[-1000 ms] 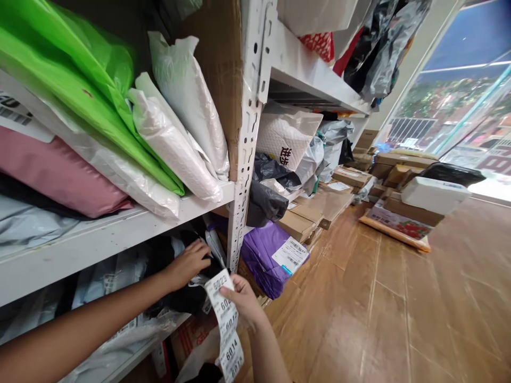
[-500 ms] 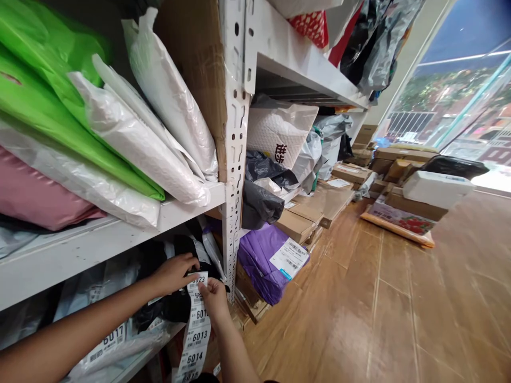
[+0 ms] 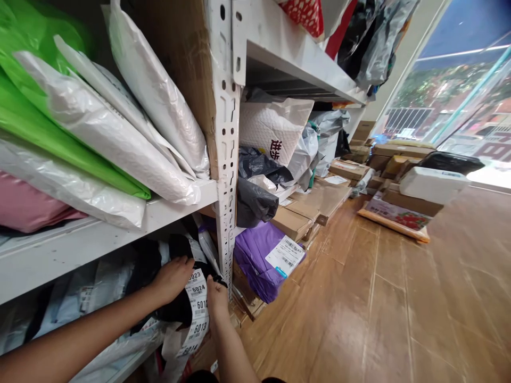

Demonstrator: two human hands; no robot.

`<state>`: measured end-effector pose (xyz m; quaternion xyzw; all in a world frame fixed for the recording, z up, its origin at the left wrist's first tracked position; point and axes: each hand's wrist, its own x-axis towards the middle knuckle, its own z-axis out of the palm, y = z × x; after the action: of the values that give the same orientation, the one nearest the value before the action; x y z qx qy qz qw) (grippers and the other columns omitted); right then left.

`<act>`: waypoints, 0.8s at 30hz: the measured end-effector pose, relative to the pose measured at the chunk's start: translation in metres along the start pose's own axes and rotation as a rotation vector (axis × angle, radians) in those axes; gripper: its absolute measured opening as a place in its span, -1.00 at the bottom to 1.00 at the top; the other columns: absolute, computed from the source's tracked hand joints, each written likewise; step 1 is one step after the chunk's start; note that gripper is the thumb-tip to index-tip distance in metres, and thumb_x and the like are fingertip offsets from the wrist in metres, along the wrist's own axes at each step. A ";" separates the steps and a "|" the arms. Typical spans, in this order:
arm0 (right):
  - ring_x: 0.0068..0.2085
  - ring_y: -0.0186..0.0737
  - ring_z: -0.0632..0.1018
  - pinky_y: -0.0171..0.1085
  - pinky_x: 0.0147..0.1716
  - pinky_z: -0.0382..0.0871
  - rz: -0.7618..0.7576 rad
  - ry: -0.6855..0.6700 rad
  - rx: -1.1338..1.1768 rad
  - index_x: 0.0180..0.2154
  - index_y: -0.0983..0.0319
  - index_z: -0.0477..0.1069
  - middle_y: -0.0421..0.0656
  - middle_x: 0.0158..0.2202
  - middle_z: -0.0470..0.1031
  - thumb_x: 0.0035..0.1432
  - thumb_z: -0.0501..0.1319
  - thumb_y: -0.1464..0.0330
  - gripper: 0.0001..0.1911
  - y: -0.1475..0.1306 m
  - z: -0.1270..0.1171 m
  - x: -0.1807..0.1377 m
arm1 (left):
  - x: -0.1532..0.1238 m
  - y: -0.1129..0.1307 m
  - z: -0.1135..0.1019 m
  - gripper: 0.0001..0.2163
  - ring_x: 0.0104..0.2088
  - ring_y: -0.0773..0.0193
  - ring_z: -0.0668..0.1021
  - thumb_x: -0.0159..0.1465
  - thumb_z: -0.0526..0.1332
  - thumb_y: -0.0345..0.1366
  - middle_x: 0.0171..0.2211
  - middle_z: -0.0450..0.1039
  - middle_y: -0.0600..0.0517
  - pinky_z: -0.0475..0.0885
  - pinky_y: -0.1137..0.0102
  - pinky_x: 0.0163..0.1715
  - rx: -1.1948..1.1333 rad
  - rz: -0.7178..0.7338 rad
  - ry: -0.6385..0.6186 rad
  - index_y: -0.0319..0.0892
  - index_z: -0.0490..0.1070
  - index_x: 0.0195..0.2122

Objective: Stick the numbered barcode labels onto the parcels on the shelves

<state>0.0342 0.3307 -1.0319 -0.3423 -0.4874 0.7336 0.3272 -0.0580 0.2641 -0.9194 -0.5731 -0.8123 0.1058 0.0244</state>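
Note:
A long strip of white number labels (image 3: 198, 306), printed 6023, 6024, 6013 and the like, hangs down over a black plastic parcel (image 3: 179, 311) on the lower shelf. My left hand (image 3: 175, 279) is closed at the strip's upper left edge, its fingertips covering part of the 6023 label. At the strip's right edge, my right hand (image 3: 217, 298) is closed, thumb up and fingers curled, partly covering a label under 6024. The strip's lower end curls away beneath my forearms.
White padded mailers (image 3: 107, 127) and a green bag (image 3: 24, 111) lean on the shelf above. A perforated metal post (image 3: 225, 138) stands right of my hands. Beside it lies a purple parcel (image 3: 257, 260) with a shipping label. Cardboard boxes (image 3: 293, 221) line the wooden floor (image 3: 339, 319).
The strip's top now lies flatter against the black parcel, with 6024 uncovered. My right hand has shifted from the top label to the strip's right edge. The view has moved slightly.

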 end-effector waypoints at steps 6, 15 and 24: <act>-0.63 -0.38 0.23 -0.33 -0.60 0.13 0.066 -0.073 -0.045 -0.71 0.18 0.20 -0.30 -0.73 0.22 -0.29 0.36 0.03 -0.54 -0.004 0.007 -0.012 | -0.002 0.004 -0.001 -0.71 -0.13 -0.09 0.52 0.31 -0.05 -0.48 -0.19 0.47 -0.30 0.42 0.14 -0.13 0.029 -0.047 0.001 -0.41 0.45 -0.15; -0.65 -0.46 0.08 -0.34 -0.63 -0.11 0.154 -0.456 -0.421 -0.75 0.17 0.11 -0.37 -0.75 0.09 -0.29 0.41 0.22 -0.54 -0.033 -0.026 -0.053 | 0.019 0.000 -0.018 -0.69 -0.20 -0.17 0.52 0.12 0.17 -0.49 -0.20 0.43 -0.38 0.46 0.09 -0.32 0.024 -0.100 0.083 -0.47 0.34 -0.08; -0.59 -0.46 0.24 -0.37 -0.54 0.06 0.154 -0.345 0.038 -0.65 0.19 0.12 -0.34 -0.65 0.27 -0.50 0.44 -0.05 -0.38 -0.063 -0.036 -0.041 | 0.062 -0.036 0.003 -0.77 -0.29 0.24 0.53 0.18 0.15 -0.52 -0.37 0.48 0.04 0.37 0.41 -0.21 -0.150 0.526 0.074 -0.06 0.54 -0.32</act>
<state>0.0953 0.3345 -0.9754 -0.2417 -0.4946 0.8134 0.1881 -0.1132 0.3101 -0.9200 -0.7679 -0.6398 0.0269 -0.0165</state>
